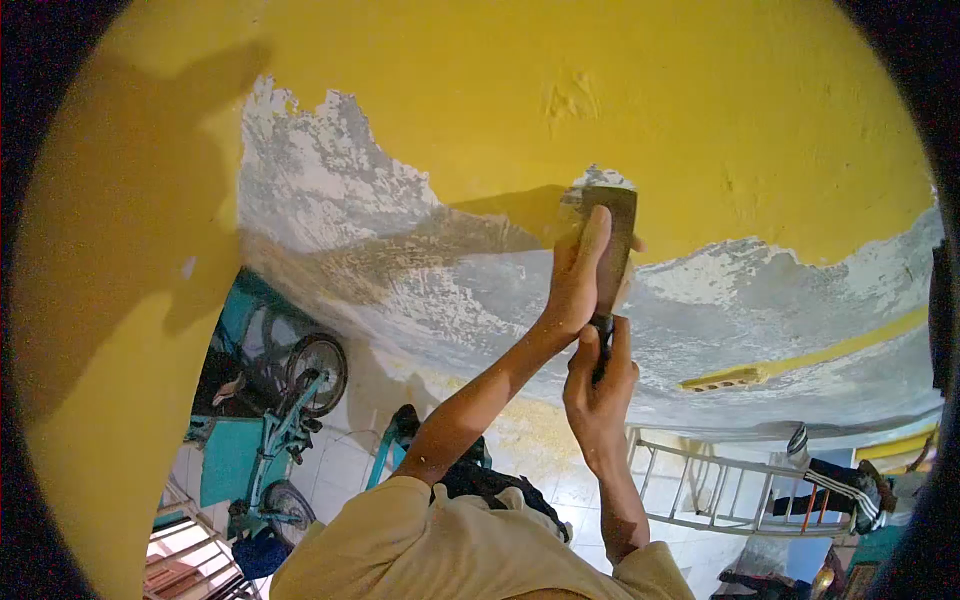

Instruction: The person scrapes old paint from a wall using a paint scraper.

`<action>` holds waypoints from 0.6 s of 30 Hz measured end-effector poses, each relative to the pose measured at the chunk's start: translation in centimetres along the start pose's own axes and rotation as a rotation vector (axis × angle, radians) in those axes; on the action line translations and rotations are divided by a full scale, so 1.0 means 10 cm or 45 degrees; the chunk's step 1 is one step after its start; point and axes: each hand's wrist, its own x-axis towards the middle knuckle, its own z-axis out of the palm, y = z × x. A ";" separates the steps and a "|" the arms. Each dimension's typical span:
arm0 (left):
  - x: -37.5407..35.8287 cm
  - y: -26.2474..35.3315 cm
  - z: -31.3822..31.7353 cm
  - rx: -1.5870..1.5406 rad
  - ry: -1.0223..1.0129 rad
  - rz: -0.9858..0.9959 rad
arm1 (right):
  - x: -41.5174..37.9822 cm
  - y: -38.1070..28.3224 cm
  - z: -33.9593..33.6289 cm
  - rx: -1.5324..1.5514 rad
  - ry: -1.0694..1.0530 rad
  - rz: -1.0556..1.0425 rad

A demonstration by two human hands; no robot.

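A scraper (622,225) with a broad dark blade and a black handle is held up against the wall, its blade edge at the yellow paint (480,110). My left hand (574,285) grips the blade, thumb along its face and fingers mostly hidden behind. Lower down, my right hand (603,395) is wrapped round the handle. Loose pale flakes (598,178) show at the blade's edge. Below the ragged paint line lies bare grey and white plaster (480,290), which runs across the wall on both sides of my hands.
A yellow-painted fitting (722,379) with a strip runs along the wall at right. Low on the left stands a teal bicycle (270,450). A metal ladder (700,488) is at lower right, near a person's leg in dark striped trousers (838,482). The left wall (110,330) meets this one.
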 end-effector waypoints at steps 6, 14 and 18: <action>-0.03 -0.18 0.05 -0.249 0.065 -0.048 | -0.04 0.00 -0.06 -0.180 0.011 0.015; -0.05 -0.13 -0.07 -0.393 -0.047 -0.056 | 0.01 -0.12 0.12 -0.074 0.091 -0.047; 0.10 0.04 -0.14 -0.542 -0.177 0.097 | 0.14 -0.20 0.03 -0.035 -0.048 -0.058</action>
